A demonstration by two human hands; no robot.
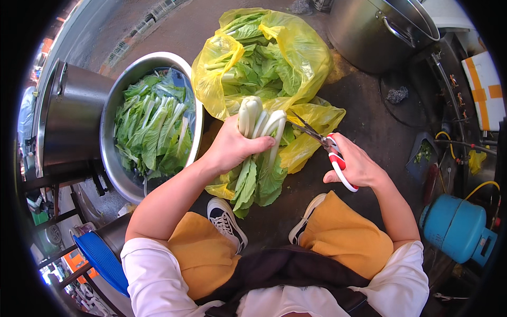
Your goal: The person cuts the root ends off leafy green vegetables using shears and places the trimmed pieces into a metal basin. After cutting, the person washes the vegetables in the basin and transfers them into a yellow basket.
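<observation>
My left hand (236,143) grips a bunch of leafy greens (259,174), its thick white stem ends pointing away from me and its leaves hanging down. In my right hand (356,160) are scissors (336,158) with red and white handles. Their blades are parted, with the tips close to the right side of the stem ends. Beyond the bunch sits a yellow plastic bag (313,59) full of more greens (269,69). To the left, a metal basin (107,158) holds cut greens (152,130) in water. A second piece of yellow plastic (321,119) lies below the big bag.
A large metal pot (75,115) stands left of the basin, another pot (364,35) at the far right. A blue gas cylinder (455,228) is at my right. A dustpan (422,152) with green scraps lies near hoses. A blue plastic basket (101,259) is lower left.
</observation>
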